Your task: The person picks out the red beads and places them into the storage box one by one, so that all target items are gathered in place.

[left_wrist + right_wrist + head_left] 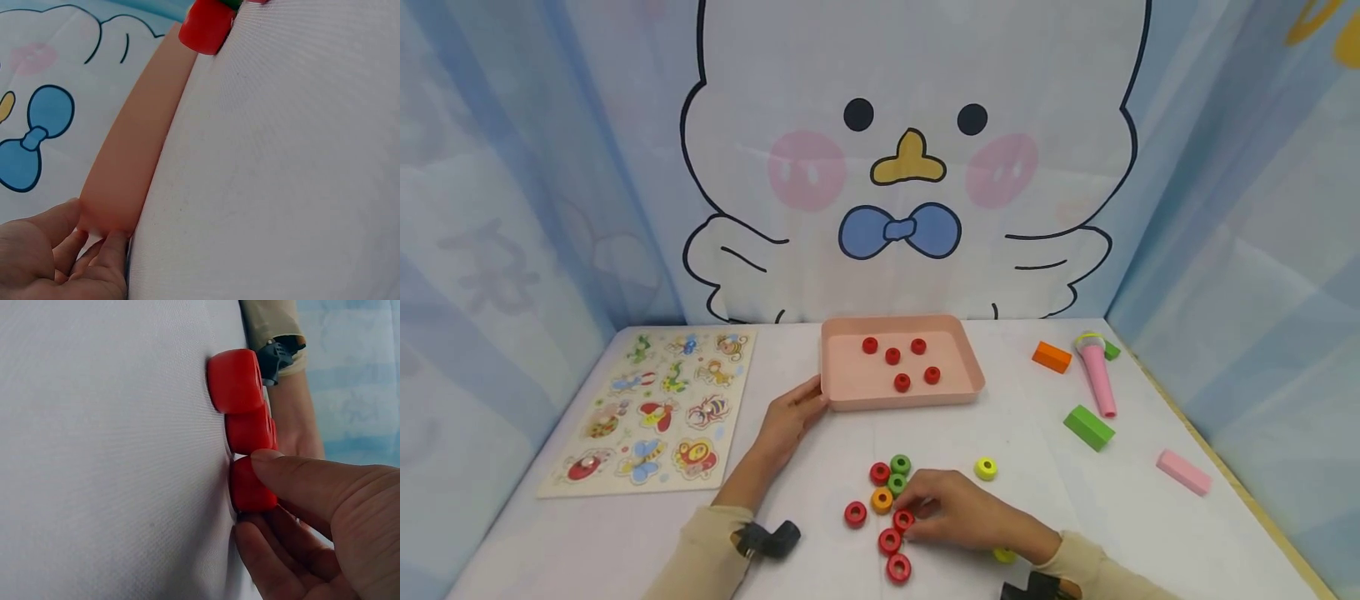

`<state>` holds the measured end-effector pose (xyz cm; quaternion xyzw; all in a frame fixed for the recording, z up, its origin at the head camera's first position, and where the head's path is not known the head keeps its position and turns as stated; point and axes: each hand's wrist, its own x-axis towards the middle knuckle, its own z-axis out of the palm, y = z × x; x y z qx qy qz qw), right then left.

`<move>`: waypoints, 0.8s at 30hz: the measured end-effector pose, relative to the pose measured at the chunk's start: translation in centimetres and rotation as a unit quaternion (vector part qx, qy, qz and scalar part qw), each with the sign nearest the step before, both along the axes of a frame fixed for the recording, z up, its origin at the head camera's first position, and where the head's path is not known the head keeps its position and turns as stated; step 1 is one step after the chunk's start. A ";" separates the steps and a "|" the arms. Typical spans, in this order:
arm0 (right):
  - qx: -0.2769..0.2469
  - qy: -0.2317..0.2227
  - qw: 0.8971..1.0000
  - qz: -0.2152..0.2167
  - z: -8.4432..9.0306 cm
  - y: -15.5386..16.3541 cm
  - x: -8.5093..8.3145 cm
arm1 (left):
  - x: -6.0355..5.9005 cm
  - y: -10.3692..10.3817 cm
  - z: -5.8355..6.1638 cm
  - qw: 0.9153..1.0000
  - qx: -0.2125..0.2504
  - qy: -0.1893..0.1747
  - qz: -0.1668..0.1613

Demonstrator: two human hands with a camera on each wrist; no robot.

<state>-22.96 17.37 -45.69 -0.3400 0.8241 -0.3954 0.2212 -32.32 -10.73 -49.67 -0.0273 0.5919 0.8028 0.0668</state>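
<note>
On the white table, my right hand [910, 515] pinches a red ring [903, 520] between thumb and fingers at the edge of a cluster of red, green and orange rings [887, 492]. The right wrist view shows that pinched ring [240, 484] touching the cloth, with two more red rings [234, 380] lined up beyond it. My left hand [815, 398] touches the front left corner of a pink tray [850, 398] that holds several red rings [892, 356]. In the left wrist view its fingertips [112, 240] rest against the tray wall [134, 156].
A yellow ring [986, 468] lies apart to the right. An insect puzzle board [655, 408] lies at the left. At the right are an orange block [1051, 357], a pink toy microphone [1097, 375], a green block [1088, 427] and a pink block [1183, 472]. Cloth walls enclose the table.
</note>
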 end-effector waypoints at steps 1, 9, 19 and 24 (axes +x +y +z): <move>-0.001 -0.001 1.000 -0.001 0.0 0.0 0.0 | 0.0 0.0 -0.1 1.000 0.002 -0.002 0.001; -0.013 -0.009 1.000 0.004 0.6 0.4 -0.2 | 0.1 0.1 -0.2 1.000 -0.001 -0.004 0.007; -0.024 -0.015 1.000 0.013 1.5 0.7 -1.6 | 0.0 0.2 -0.2 1.000 -0.002 -0.005 0.010; -0.016 -0.011 1.000 -0.001 1.9 0.5 -2.9 | -0.1 0.1 0.0 1.000 -0.001 -0.003 0.011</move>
